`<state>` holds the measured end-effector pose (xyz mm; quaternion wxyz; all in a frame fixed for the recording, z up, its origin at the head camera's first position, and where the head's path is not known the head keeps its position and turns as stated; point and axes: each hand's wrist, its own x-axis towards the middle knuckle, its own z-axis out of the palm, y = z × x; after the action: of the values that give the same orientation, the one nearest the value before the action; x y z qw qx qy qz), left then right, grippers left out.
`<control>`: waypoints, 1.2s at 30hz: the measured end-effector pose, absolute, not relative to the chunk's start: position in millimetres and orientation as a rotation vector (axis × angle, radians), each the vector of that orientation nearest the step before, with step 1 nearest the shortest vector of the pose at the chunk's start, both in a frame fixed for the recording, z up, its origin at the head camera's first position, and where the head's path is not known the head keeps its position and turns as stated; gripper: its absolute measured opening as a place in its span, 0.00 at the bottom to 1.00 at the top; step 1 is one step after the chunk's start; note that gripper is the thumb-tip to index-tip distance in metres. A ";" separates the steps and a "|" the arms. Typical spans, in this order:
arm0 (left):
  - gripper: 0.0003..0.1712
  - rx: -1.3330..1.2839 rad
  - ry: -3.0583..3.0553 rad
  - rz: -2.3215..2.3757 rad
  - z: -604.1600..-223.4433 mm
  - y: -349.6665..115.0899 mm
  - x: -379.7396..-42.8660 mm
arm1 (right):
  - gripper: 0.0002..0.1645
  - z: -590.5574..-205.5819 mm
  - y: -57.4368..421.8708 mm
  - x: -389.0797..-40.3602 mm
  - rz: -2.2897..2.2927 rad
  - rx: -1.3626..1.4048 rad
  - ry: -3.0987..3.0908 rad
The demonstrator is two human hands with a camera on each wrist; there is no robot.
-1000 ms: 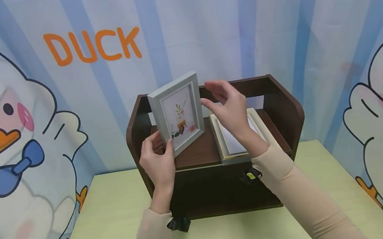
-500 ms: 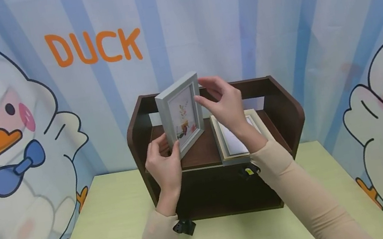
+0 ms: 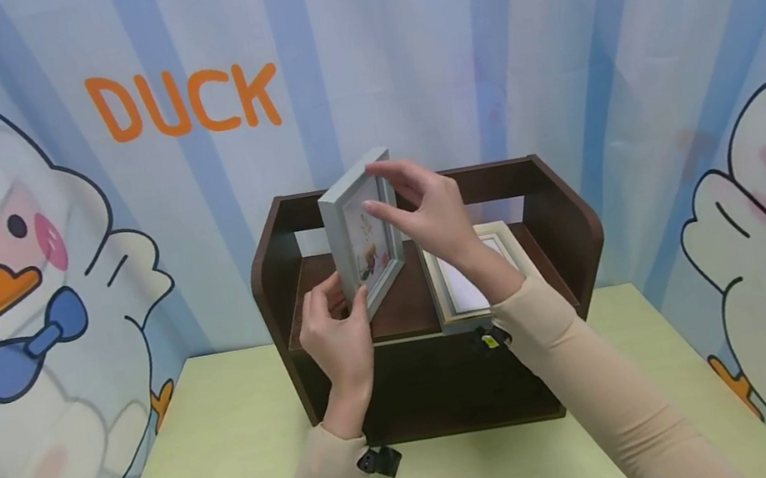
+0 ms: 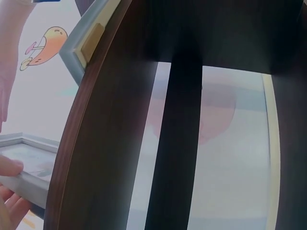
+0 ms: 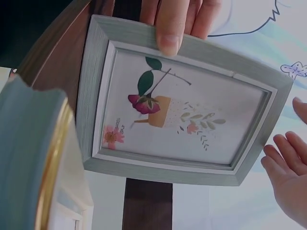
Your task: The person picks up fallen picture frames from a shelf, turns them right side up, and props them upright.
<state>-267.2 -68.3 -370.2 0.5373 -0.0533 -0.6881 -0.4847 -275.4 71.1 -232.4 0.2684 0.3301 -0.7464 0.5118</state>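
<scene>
A grey-green picture frame (image 3: 367,246) with a pressed-flower picture stands upright and turned at an angle over the left half of a dark brown wooden shelf (image 3: 573,241). My left hand (image 3: 337,338) pinches its lower left edge, the thumb on the front, as the right wrist view also shows. My right hand (image 3: 430,210) is at the frame's upper far corner with thumb and fingers spread. In the right wrist view its fingertips (image 5: 276,153) come close to the frame's edge; contact is hard to tell. In the left wrist view, the shelf's side covers part of the picture frame (image 4: 33,177).
Picture frames (image 3: 440,288) lie stacked flat on the shelf's right half, partly behind my right wrist. The shelf has raised sides and a back rail (image 3: 487,181). It stands on a pale yellow-green table (image 3: 248,431), before a duck-print curtain (image 3: 388,43).
The picture frame has shifted slightly right and turned more edge-on, with my left hand moving along. My right hand has moved left to the frame's upper corner.
</scene>
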 end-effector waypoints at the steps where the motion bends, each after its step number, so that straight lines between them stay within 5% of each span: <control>1: 0.19 -0.128 -1.637 -1.150 -370.1 -67.6 -266.9 | 0.25 -232.1 70.5 -275.3 1.377 0.901 -2.017; 25: 0.21 -0.293 -1.636 -1.182 -372.9 -59.2 -259.7 | 0.31 -227.4 71.8 -273.5 1.231 0.990 -2.048; 36: 0.20 -0.346 -1.646 -1.215 -376.2 -47.5 -255.9 | 0.32 -250.7 83.5 -312.0 1.182 1.081 -1.971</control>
<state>-255.9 -47.5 -376.2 0.5083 -0.1437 -0.6832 -0.5042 -312.0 83.5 -250.7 0.2965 0.4064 -0.7413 0.4443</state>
